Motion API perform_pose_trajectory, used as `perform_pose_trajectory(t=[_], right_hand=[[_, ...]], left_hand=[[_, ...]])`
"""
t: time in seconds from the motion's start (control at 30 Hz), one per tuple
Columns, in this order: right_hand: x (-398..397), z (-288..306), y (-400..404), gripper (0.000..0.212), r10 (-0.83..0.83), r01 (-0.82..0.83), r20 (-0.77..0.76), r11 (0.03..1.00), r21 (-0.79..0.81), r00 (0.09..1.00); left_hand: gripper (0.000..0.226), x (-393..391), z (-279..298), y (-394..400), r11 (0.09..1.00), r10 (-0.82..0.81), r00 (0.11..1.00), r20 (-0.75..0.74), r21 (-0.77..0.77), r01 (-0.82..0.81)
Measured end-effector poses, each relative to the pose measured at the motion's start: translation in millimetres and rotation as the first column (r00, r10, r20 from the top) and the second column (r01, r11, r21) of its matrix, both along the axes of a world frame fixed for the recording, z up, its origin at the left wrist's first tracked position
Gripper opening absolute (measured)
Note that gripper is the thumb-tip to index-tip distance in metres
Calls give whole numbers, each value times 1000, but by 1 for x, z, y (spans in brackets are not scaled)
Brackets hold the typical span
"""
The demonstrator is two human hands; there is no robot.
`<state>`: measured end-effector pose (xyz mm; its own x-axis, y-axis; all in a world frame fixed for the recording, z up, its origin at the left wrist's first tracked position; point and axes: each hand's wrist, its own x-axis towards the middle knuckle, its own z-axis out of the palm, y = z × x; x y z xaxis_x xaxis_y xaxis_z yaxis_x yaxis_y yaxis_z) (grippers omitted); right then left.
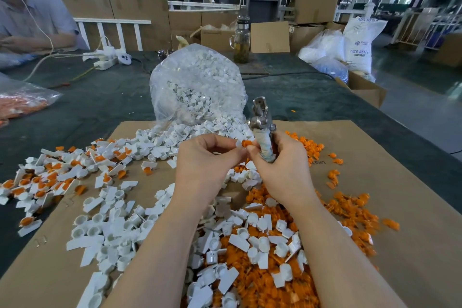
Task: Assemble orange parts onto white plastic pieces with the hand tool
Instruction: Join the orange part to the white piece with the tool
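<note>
— Orange part (246, 143) pinched between fingertips of both hands, raised above the heaps, just beside the tool's wrapped handle.

— And the grips?

— Left hand (205, 157) curled, thumb and forefinger nipping the part from the left. Right hand (280, 165) wrapped round the hand tool (262, 127), metal head pointing up and away, forefinger and thumb reaching over to meet the part. Probably held so to keep the tool ready while seating the part by finger. White piece behind the part likely, a sliver at the left fingertips; cannot tell for certain.

— Supplies?

— Loose white plastic pieces (112, 227) spread under the left forearm, loose orange parts (350, 207) heaped under and right of the right wrist: each stock on its own side, within easy reach. Finished pairs (50, 177), white with orange seated, pushed out far left, seemingly to stay clear of fresh stock.

— Room to move?

— Brown cardboard sheet (412, 182) bare toward its right edge. Clear plastic bag (197, 85) of white pieces standing just beyond the hands, spilling toward them, so little forward room. Glass jar (242, 40) and cartons well back. Another person's arm at far left, well apart.
</note>
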<state>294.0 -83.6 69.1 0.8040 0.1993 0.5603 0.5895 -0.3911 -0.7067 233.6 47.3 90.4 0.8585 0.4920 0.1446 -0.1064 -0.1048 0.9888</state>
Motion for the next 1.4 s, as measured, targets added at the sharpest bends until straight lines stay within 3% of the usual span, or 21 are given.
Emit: perform_pose_trajectory(t=[0.7,0.93,1.1,1.4], right_hand=[[-1,5,0,13,96,-106,-117,991,-77,988],[2,11,-12,13,236,-253,-285,967,-25,929],[-1,14,-13,13,302,-365,-373,924,-110,877],[-2,14,-11,17,322,-408,-384,897,-169,866]], left_hand=[[14,4,-2,-3,980,121,992,-31,163,-115],[9,4,0,7,997,81,995,63,9,-81],[8,4,0,12,995,60,987,151,-87,-47],[9,3,-1,12,998,-7,976,219,-62,21]])
